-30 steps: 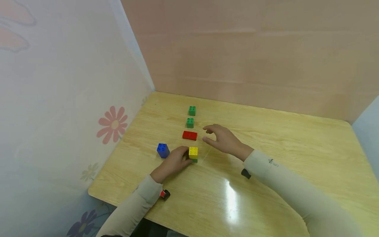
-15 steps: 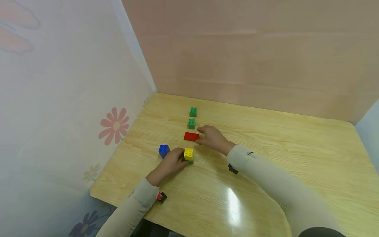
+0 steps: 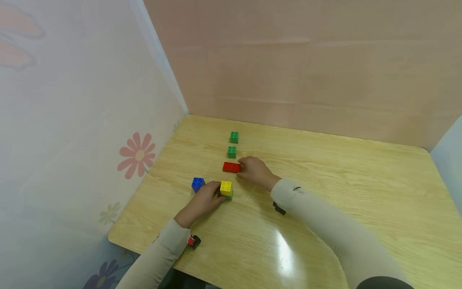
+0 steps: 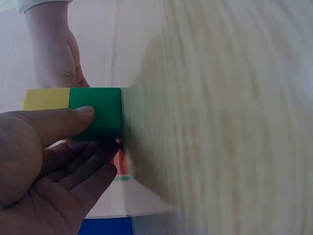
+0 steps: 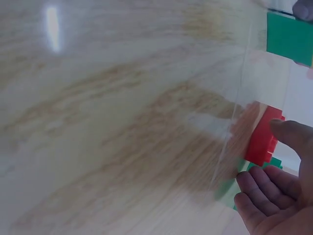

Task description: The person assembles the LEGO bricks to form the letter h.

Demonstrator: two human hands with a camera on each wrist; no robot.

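The left hand (image 3: 204, 198) pinches the green brick (image 4: 108, 111) under the yellow brick (image 3: 226, 188); the right hand (image 3: 255, 172) curves about the red brick's (image 3: 231, 167) right end on the table (image 3: 317, 180), its grip unclear.

It looks like a playroom: flower-patterned wall (image 3: 72, 120), wood-grain table (image 3: 361, 172) and studded toy bricks (image 3: 230, 167).
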